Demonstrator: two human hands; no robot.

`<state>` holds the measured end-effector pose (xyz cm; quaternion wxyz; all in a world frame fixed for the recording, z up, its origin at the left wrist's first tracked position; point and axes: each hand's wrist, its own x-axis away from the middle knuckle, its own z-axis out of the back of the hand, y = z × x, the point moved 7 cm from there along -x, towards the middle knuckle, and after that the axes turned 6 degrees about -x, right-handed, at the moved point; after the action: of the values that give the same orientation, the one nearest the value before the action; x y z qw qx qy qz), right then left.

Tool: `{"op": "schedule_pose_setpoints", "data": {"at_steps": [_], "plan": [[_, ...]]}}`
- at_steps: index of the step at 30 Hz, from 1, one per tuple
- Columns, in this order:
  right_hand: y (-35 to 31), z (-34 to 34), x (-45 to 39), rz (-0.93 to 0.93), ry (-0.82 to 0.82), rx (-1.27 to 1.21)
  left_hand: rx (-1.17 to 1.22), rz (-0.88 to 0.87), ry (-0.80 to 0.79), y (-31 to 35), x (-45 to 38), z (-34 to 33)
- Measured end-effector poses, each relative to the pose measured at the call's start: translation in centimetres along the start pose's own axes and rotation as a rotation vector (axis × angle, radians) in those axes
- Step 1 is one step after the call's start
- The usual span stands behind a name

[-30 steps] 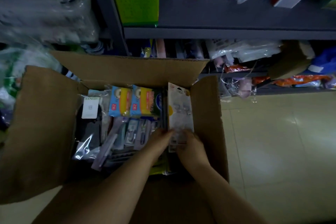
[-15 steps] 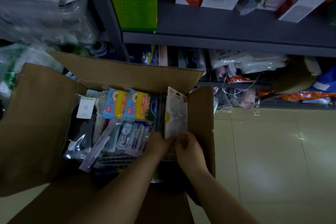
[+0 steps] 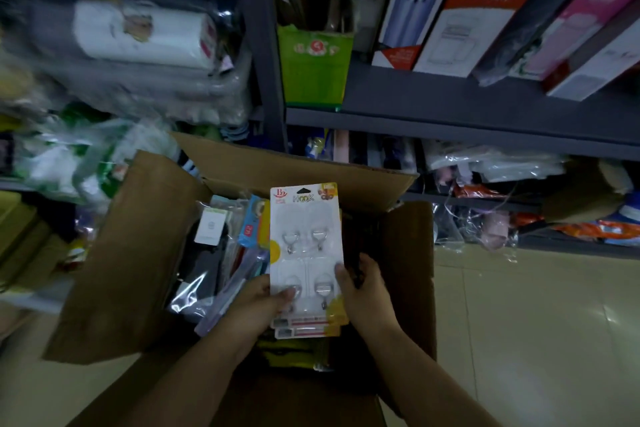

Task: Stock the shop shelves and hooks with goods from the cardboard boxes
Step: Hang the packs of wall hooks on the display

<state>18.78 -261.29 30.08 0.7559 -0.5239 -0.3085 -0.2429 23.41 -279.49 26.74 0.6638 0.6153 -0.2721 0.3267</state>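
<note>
- The pale tiled floor (image 3: 536, 340) carries an open cardboard box (image 3: 114, 253), its flaps spread wide.
- Behind the box stands a dark grey metal shelf (image 3: 485, 111); a green carton (image 3: 313, 69) stands upright at its left end, just above the box's far flap.
- To the right of the green carton, tall product boxes (image 3: 460, 10) lean in a row on the same board.
- Below that board, beyond the box's right flap, a lower shelf (image 3: 571, 243) holds clear plastic-wrapped packets (image 3: 495, 163) and orange packets (image 3: 602, 229).
- Left of the box, blurred plastic-wrapped goods (image 3: 138, 35) are piled up.
</note>
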Motion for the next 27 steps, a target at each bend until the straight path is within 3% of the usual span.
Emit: {"op": "schedule_pose_setpoints", "data": {"at_steps": [2, 5, 7, 12, 19, 27], "plan": [[-0.7, -2.0, 0.6, -0.108, -0.075, -0.059, 0.042, -0.018, -0.026, 0.6, 0.9, 1.9], [-1.7, -4.4, 1.8, -0.164, -0.181, -0.408, 0.077, -0.074, -0.066, 2.4, 2.0, 4.8], [-3.1, -4.9, 2.5, -0.079, -0.204, -0.526, 0.064, -0.139, -0.122, 4.3, 2.9, 6.1], [-8.6, -2.9, 5.4, 0.210, -0.152, -0.483, 0.016, -0.317, -0.207, 10.8, 5.9, 7.1], [-16.3, 8.7, 9.3, 0.554, 0.175, -0.410, -0.055, -0.619, -0.110, 22.0, 11.6, 4.7], [-20.3, 25.1, 13.4, 0.779, 0.266, -0.366, -0.079, -0.774, -0.018, 29.7, 16.9, -5.2]]}}
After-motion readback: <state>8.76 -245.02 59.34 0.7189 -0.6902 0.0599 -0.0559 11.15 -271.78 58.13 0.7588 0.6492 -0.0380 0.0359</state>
